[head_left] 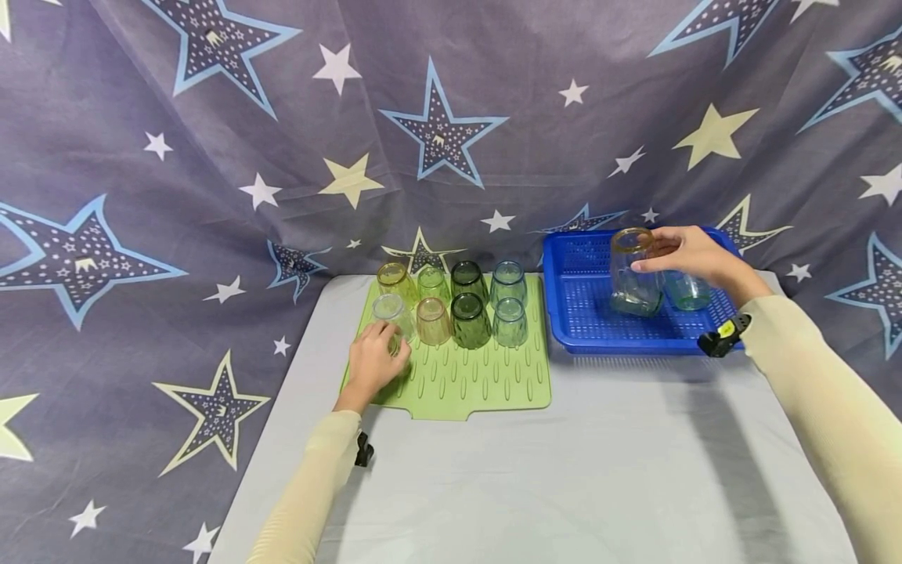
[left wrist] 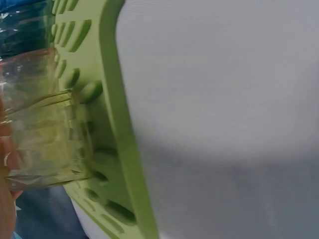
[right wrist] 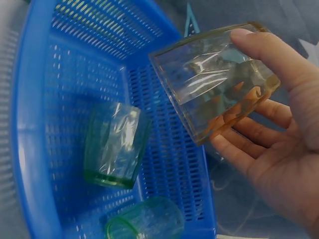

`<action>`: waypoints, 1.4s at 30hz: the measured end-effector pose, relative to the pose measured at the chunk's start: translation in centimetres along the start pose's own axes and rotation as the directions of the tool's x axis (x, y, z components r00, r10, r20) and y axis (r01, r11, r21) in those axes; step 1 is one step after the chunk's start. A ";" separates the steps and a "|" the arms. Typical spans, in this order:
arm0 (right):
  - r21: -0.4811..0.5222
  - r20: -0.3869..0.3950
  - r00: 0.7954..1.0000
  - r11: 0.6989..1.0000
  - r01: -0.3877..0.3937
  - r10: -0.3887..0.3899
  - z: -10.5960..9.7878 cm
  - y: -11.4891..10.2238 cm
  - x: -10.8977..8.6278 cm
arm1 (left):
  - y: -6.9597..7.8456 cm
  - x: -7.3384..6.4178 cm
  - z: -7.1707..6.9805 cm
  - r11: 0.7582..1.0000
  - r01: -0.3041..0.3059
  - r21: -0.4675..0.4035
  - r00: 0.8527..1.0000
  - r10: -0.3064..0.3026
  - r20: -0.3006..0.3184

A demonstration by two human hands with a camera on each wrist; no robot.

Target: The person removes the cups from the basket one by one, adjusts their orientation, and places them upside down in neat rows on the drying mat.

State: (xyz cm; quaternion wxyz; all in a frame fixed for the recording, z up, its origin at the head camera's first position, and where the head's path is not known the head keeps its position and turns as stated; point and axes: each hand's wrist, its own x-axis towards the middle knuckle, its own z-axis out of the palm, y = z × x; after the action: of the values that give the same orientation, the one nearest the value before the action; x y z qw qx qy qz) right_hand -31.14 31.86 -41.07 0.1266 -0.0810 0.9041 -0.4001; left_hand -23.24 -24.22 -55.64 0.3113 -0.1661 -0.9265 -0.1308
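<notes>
My right hand [head_left: 680, 254] holds a clear amber-tinted glass [right wrist: 199, 74] over the blue basket [head_left: 553, 301], the thumb on one side and the fingers on the other. Two green-tinted glasses lie in the basket: one glass [right wrist: 117, 144] near its middle, another glass [right wrist: 149, 219] at the lower edge of the right wrist view. My left hand [head_left: 377, 360] grips a pale, faintly yellow glass [left wrist: 45, 139] at the front left of the green drying mat [head_left: 486, 384]. Most of that hand is out of the left wrist view.
Several coloured glasses stand in two rows on the mat, among them a pink glass [head_left: 433, 321], a dark glass [head_left: 470, 321] and a blue glass [head_left: 510, 323]. A star-patterned cloth [head_left: 437, 204] hangs behind the table [head_left: 550, 470]. The basket stands right of the mat.
</notes>
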 end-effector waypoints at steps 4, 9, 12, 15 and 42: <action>0.017 -0.002 1.000 1.000 0.010 -0.010 -0.2 -0.6 0.0 | 0.5 0.8 -0.3 1.000 -0.025 0.006 0.998 0.025 -0.050; 0.014 -0.024 0.999 1.000 0.023 -0.023 -0.1 -1.4 0.0 | 1.7 2.5 -0.8 0.998 -0.059 0.002 0.992 0.059 -0.111; 0.018 -0.041 0.998 0.999 0.042 -0.041 0.1 -2.2 -0.3 | 2.8 4.0 -1.1 0.996 -0.080 -0.025 0.986 0.075 -0.152; 0.025 -0.056 0.996 0.997 0.069 -0.068 0.3 -3.1 -0.6 | 4.1 5.6 -1.3 0.994 -0.103 -0.047 0.977 0.092 -0.194; 0.177 -0.062 0.967 0.951 0.253 -0.245 4.8 -8.4 -0.2 | 18.7 17.4 -1.4 0.925 -0.212 -0.314 0.974 0.173 -0.149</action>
State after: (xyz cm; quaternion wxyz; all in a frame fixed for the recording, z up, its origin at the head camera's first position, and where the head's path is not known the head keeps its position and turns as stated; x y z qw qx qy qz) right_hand -29.13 22.96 -37.91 0.0643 -0.1744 0.8483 -0.4958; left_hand -28.26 -3.70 -41.19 0.3452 -0.2977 -0.8508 -0.2616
